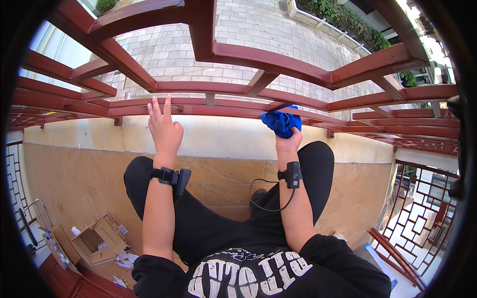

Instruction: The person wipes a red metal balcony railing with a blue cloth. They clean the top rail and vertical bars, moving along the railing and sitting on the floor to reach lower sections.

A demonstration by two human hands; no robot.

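Note:
Red-brown lattice railing bars (223, 111) run across in front of me. My right hand (288, 136) grips a crumpled blue cloth (282, 121), which lies against the lower bars right of centre. Farther left, my left hand (163, 128) is raised at the lower bars with its fingers spread and nothing in it. Whether its fingertips touch the bar I cannot tell. Both wrists bear strapped black devices, the left one (173, 177) and the right one (293, 175), with a cable at the right.
Below the railing is a cream ledge (220, 136), then a brown tiled floor (223, 164) between my knees. An opened cardboard box (93, 244) with papers stands at the lower left. Loose red bars (397, 257) lean at the lower right. Paving (171, 52) shows beyond the railing.

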